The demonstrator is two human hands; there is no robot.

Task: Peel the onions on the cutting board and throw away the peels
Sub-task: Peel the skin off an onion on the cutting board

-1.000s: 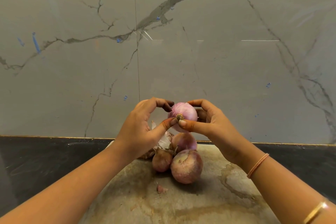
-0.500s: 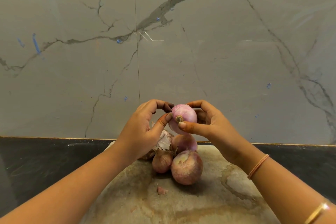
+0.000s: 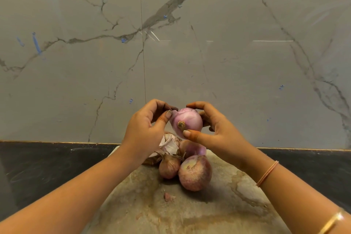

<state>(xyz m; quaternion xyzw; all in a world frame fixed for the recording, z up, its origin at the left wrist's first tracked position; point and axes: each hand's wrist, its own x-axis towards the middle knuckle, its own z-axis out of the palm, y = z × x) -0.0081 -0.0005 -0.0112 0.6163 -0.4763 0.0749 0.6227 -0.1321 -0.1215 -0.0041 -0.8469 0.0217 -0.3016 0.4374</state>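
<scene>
A pale purple peeled onion is held in the air above the cutting board. My right hand grips it, thumb under the root end and fingers curled over the top. My left hand pinches at its upper left edge with thumb and fingers. Below on the board lie a large onion, a small brown-skinned onion and a peeled onion partly hidden behind them. Loose dry peels lie beside them under my left hand.
A small peel scrap lies on the stained board in front of the onions. The board rests on a dark countertop. A grey marble wall rises right behind it.
My left thumb has slid from the onion's root end up to its upper left side. The onion has turned slightly in my right hand, and its root now faces me more.
</scene>
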